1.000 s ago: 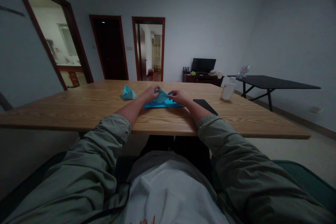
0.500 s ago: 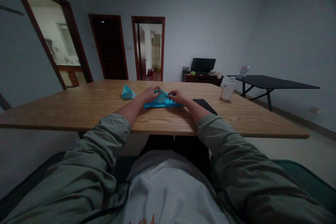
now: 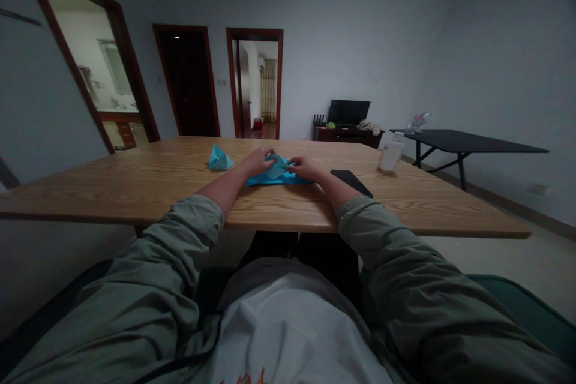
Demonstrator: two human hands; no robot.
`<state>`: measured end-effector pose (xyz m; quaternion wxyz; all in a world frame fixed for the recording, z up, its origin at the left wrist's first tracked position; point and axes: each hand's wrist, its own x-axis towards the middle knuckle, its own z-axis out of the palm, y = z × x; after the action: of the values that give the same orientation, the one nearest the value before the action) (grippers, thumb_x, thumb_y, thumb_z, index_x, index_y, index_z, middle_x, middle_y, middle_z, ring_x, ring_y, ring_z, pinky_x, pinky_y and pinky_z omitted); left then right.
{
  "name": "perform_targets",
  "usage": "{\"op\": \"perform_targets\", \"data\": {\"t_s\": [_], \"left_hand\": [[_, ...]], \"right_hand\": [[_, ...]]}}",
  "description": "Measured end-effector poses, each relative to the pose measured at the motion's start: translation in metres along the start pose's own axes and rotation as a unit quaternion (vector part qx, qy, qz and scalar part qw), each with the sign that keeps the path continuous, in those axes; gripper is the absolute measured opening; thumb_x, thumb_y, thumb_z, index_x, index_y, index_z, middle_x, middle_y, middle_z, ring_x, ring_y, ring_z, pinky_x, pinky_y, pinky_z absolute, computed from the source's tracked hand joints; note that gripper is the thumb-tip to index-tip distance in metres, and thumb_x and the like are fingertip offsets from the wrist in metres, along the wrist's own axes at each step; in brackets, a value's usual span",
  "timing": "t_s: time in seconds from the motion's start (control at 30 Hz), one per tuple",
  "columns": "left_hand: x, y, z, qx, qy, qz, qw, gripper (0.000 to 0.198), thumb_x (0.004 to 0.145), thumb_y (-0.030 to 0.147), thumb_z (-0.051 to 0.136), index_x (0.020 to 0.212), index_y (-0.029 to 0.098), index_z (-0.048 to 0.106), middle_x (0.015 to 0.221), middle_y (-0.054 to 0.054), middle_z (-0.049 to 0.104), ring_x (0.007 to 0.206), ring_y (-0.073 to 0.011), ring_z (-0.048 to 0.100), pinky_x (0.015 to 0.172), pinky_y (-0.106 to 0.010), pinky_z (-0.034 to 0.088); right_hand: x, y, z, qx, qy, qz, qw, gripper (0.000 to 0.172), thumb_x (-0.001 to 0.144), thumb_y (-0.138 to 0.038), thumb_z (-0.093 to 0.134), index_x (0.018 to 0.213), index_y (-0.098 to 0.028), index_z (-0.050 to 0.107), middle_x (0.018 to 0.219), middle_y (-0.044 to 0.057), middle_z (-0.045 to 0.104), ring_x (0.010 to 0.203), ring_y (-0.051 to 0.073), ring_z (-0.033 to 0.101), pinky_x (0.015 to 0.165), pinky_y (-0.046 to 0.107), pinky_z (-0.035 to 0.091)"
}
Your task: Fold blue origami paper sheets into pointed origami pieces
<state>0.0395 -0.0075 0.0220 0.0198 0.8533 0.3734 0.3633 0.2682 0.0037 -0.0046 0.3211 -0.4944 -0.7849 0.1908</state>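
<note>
Between my hands stands a light-blue piece of folded paper (image 3: 276,168), raised over a brighter blue sheet (image 3: 270,180) that lies flat on the table. My left hand (image 3: 258,161) grips the folded paper's left side, thumb in front and fingers curled over the top. At its right edge my right hand (image 3: 303,167) pinches the same paper between thumb and forefinger. A second folded light-blue paper shape (image 3: 219,158), pointed at the top, rests on the table left of my left forearm.
A flat black object (image 3: 351,182) lies by my right forearm on the wooden table (image 3: 157,192). Farther right stands a whitish bottle (image 3: 391,156). A black folding table (image 3: 472,140) is beyond it, and a monitor (image 3: 348,111) stands at the back wall.
The folded paper has tilted slightly between my fingers, and my right fingers have shifted a little along its right edge. Everything else stays in place.
</note>
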Motion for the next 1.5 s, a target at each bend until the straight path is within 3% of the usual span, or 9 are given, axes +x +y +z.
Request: {"op": "perform_targets", "data": {"t_s": [0.83, 1.0, 1.17, 1.33, 1.5], "left_hand": [[-0.003, 0.010, -0.005, -0.006, -0.003, -0.025, 1.000, 0.025, 0.079, 0.029, 0.060, 0.100, 0.018, 0.063, 0.102, -0.007, 0.066, 0.096, -0.0222, 0.060, 0.089, -0.036, 0.049], [-0.004, 0.017, -0.007, -0.030, 0.009, -0.019, 0.999, 0.026, 0.079, 0.029, 0.058, 0.101, 0.016, 0.064, 0.100, -0.007, 0.067, 0.093, -0.0213, 0.061, 0.087, -0.035, 0.051], [-0.004, 0.028, -0.001, -0.088, 0.005, 0.022, 0.996, 0.035, 0.078, 0.018, 0.055, 0.112, 0.015, 0.062, 0.110, -0.007, 0.066, 0.102, -0.0201, 0.061, 0.094, -0.034, 0.050], [-0.004, 0.027, 0.005, -0.126, -0.006, 0.002, 0.992, 0.055, 0.075, 0.011, 0.056, 0.129, 0.017, 0.053, 0.126, -0.009, 0.061, 0.106, -0.0188, 0.062, 0.093, -0.032, 0.051], [-0.005, 0.021, 0.001, -0.102, -0.017, -0.012, 0.995, 0.055, 0.078, 0.015, 0.058, 0.132, 0.019, 0.051, 0.125, -0.010, 0.060, 0.104, -0.0193, 0.063, 0.092, -0.034, 0.053]], "right_hand": [[-0.007, -0.009, -0.004, 0.003, 0.006, 0.005, 1.000, 0.029, 0.085, -0.028, 0.067, 0.111, -0.016, 0.067, 0.080, 0.003, 0.070, 0.059, 0.008, 0.057, 0.052, 0.015, 0.042], [-0.011, -0.014, -0.004, 0.053, -0.012, 0.002, 0.999, 0.037, 0.086, -0.027, 0.066, 0.122, -0.018, 0.061, 0.083, 0.002, 0.069, 0.058, 0.008, 0.056, 0.052, 0.015, 0.044], [-0.011, -0.015, -0.002, 0.096, -0.012, -0.017, 0.995, 0.038, 0.088, -0.028, 0.063, 0.124, -0.018, 0.056, 0.092, 0.003, 0.068, 0.060, 0.008, 0.058, 0.054, 0.017, 0.048], [-0.007, -0.010, -0.001, 0.096, 0.004, -0.042, 0.994, 0.035, 0.087, -0.027, 0.063, 0.121, -0.017, 0.056, 0.094, 0.004, 0.068, 0.061, 0.009, 0.058, 0.053, 0.018, 0.048], [-0.008, -0.013, -0.002, 0.078, 0.005, -0.037, 0.996, 0.024, 0.088, -0.026, 0.062, 0.110, -0.016, 0.058, 0.089, 0.003, 0.067, 0.058, 0.009, 0.059, 0.052, 0.017, 0.047]]}}
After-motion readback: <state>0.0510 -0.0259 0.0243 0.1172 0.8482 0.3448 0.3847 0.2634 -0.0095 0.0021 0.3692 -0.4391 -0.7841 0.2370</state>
